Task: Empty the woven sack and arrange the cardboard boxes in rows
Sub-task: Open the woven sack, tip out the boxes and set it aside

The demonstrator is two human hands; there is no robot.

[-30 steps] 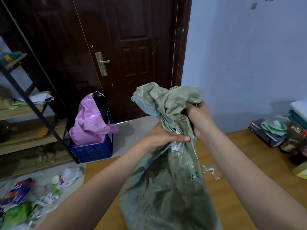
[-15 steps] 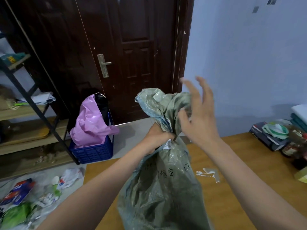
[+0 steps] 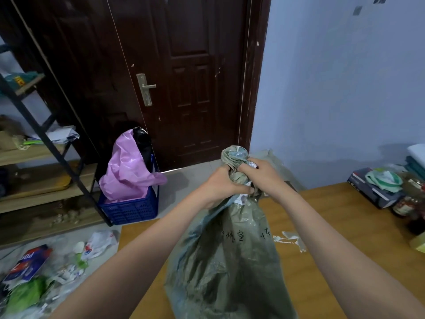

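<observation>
A grey-green woven sack stands upright on the wooden table, with black writing on its side. Its neck is bunched and twisted at the top. My left hand grips the neck from the left. My right hand grips it from the right, fingers curled into the twisted cloth. The sack's contents are hidden; no cardboard boxes show.
A torn white scrap lies on the table right of the sack. Books, jars and cloth crowd the table's far right. On the floor at left are a blue crate with a pink bag, litter and a shelf rack. A dark door stands behind.
My right hand, lifted with spread fingers half a second ago, has come back down and closed on the sack's neck. The bunched top now sits lower and tighter between both hands.
</observation>
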